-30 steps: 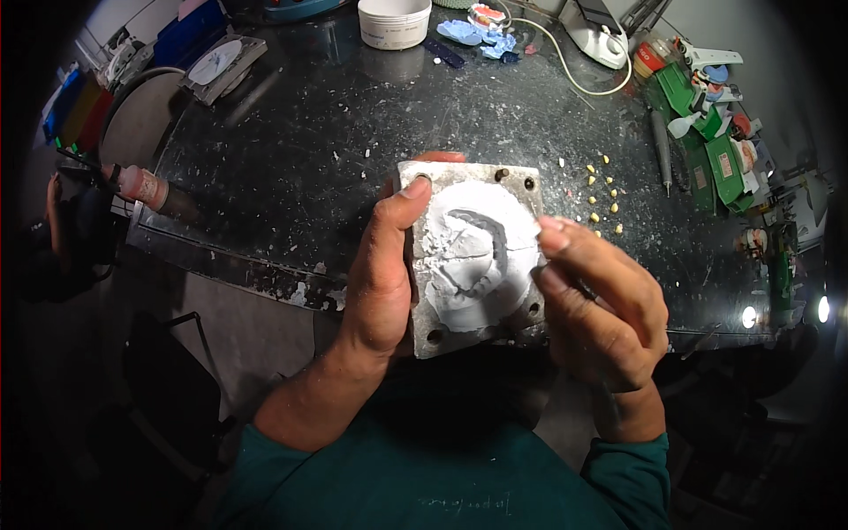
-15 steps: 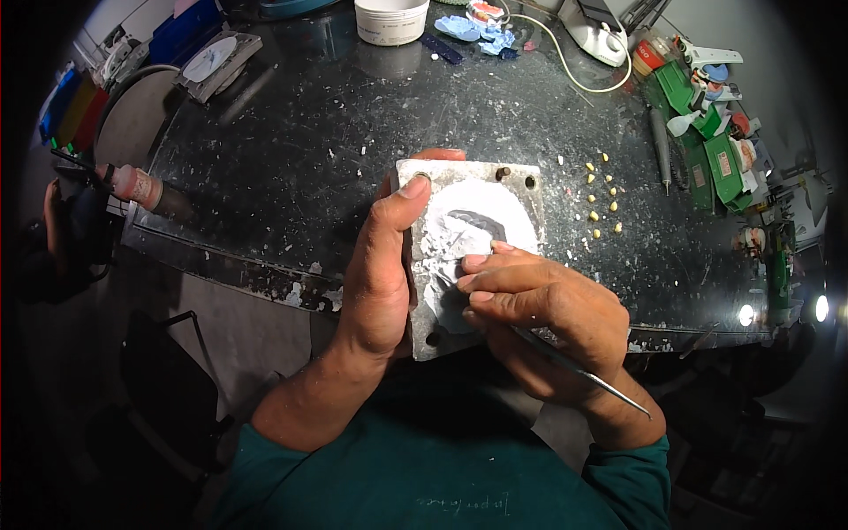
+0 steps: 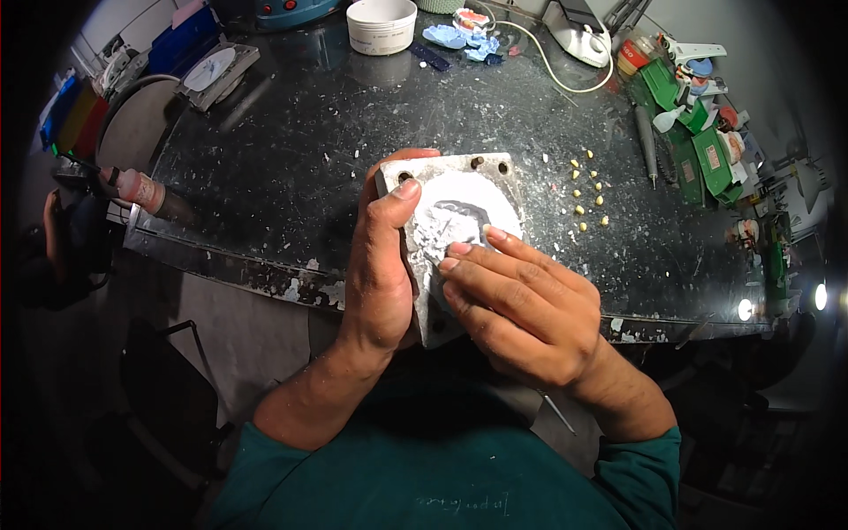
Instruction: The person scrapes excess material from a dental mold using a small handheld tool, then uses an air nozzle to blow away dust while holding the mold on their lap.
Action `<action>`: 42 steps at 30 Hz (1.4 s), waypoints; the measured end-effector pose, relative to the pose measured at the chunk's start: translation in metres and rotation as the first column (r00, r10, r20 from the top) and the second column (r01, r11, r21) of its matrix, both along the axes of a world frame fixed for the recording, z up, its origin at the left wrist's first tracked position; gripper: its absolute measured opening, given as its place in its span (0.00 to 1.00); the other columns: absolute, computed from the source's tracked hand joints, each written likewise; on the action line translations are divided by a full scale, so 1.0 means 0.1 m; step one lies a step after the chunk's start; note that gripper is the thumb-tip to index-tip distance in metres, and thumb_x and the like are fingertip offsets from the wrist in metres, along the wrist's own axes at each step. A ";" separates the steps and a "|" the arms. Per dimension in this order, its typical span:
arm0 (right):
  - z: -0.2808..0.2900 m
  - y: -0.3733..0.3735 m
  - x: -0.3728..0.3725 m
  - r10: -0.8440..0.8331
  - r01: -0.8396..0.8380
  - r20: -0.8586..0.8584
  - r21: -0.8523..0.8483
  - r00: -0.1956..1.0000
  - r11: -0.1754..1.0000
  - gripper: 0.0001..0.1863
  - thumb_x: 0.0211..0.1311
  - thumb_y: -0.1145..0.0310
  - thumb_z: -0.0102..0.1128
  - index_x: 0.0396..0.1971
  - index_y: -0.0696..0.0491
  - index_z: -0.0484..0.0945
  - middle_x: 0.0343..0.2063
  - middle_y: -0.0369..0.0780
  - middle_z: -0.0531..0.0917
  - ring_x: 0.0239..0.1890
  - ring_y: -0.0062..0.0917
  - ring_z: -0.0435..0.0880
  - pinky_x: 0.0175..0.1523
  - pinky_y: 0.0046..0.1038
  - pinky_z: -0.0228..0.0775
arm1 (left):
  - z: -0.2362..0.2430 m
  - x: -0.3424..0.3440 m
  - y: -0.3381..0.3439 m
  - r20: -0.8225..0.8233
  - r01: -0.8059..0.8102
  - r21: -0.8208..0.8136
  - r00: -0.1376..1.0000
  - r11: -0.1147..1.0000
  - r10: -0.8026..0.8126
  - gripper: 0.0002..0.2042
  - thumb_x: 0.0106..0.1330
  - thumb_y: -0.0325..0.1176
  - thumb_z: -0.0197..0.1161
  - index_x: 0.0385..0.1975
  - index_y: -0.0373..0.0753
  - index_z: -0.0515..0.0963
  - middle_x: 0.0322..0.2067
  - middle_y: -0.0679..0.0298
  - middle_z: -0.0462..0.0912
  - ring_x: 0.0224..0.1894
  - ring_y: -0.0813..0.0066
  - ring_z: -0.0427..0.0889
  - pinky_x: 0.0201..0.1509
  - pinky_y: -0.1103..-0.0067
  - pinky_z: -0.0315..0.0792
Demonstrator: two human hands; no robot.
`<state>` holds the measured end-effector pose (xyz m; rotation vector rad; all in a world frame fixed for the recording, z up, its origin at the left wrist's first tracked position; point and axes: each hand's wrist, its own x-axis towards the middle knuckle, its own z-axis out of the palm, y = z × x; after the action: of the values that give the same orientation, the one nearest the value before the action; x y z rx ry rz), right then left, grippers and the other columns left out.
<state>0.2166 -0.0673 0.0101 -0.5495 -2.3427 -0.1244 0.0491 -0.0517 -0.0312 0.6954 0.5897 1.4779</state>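
Note:
My left hand grips a grey metal dental flask half along its left side, the thumb over the top left corner. White plaster fills the flask, rough and crumbly on its left part. A dark grey horseshoe-shaped groove curves through the plaster. Over the flask's lower right, my right hand is closed around a thin metal hand tool, whose far end sticks out below the palm. Its fingertips rest at the plaster beside the groove; the tool's working tip is hidden.
Several small yellowish artificial teeth lie right of the flask. A grey handpiece and green articulators are farther right. At the back stand a white tub, blue scraps and a corded white device. A pinkish bottle is far left.
My right hand has rolled over so its back faces up more, and the tool's free end has swung down and left. The flask sits slightly farther left and is tilted differently.

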 end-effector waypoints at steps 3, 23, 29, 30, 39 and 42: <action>-0.06 -0.01 -0.04 -0.014 0.014 -0.088 -0.007 0.996 1.000 0.05 0.60 0.73 0.71 0.34 0.57 0.87 0.44 0.45 0.91 0.50 0.36 0.94 0.62 0.40 0.87 | 0.01 0.00 0.01 0.064 0.032 -0.025 0.997 0.999 -0.030 0.21 0.80 0.43 0.47 0.65 0.37 0.72 0.52 0.58 0.79 0.52 0.72 0.84 0.58 0.73 0.80; -0.02 0.04 -0.02 -0.005 -0.007 -0.139 -0.084 0.990 0.996 0.09 0.58 0.75 0.72 0.39 0.59 0.88 0.45 0.45 0.91 0.49 0.35 0.94 0.57 0.38 0.89 | 0.00 -0.02 0.03 0.069 0.039 -0.036 0.997 0.999 -0.037 0.21 0.80 0.43 0.49 0.65 0.38 0.72 0.51 0.57 0.81 0.51 0.72 0.84 0.59 0.73 0.80; 0.25 0.21 0.11 0.057 -0.148 -0.248 -0.365 0.967 0.919 0.13 0.52 0.82 0.79 0.37 0.58 0.86 0.41 0.46 0.92 0.53 0.42 0.93 0.56 0.39 0.87 | 0.03 -0.06 -0.01 -0.073 0.112 -0.019 0.991 0.994 -0.113 0.22 0.80 0.44 0.51 0.63 0.35 0.76 0.53 0.59 0.82 0.55 0.74 0.81 0.62 0.76 0.75; 0.28 0.25 0.12 0.104 -0.213 -0.247 -0.470 0.963 0.856 0.13 0.52 0.82 0.79 0.36 0.58 0.85 0.41 0.44 0.92 0.54 0.41 0.93 0.57 0.39 0.86 | 0.02 -0.07 -0.01 -0.072 0.114 -0.019 0.991 0.993 -0.115 0.22 0.80 0.44 0.51 0.63 0.35 0.76 0.53 0.59 0.82 0.55 0.74 0.81 0.62 0.76 0.75; 0.48 0.43 0.19 0.171 -0.232 -0.157 -0.696 0.973 0.679 0.10 0.55 0.79 0.78 0.36 0.55 0.86 0.37 0.40 0.93 0.54 0.36 0.93 0.56 0.36 0.84 | 0.03 -0.06 0.00 -0.121 0.092 -0.028 0.988 0.995 -0.095 0.23 0.80 0.46 0.50 0.63 0.35 0.77 0.55 0.59 0.82 0.58 0.73 0.80 0.68 0.74 0.71; 0.51 0.46 0.18 0.191 -0.242 -0.154 -0.718 0.969 0.653 0.10 0.56 0.79 0.78 0.36 0.56 0.86 0.37 0.41 0.93 0.54 0.36 0.93 0.56 0.36 0.85 | 0.02 -0.08 -0.01 -0.153 0.097 -0.010 0.983 0.995 -0.098 0.24 0.80 0.46 0.49 0.63 0.35 0.77 0.57 0.58 0.82 0.59 0.72 0.80 0.68 0.74 0.70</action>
<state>0.2350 -0.0217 0.0607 -0.6171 -2.3061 0.9894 0.0413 -0.0524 -0.0288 0.8302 0.6656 1.3403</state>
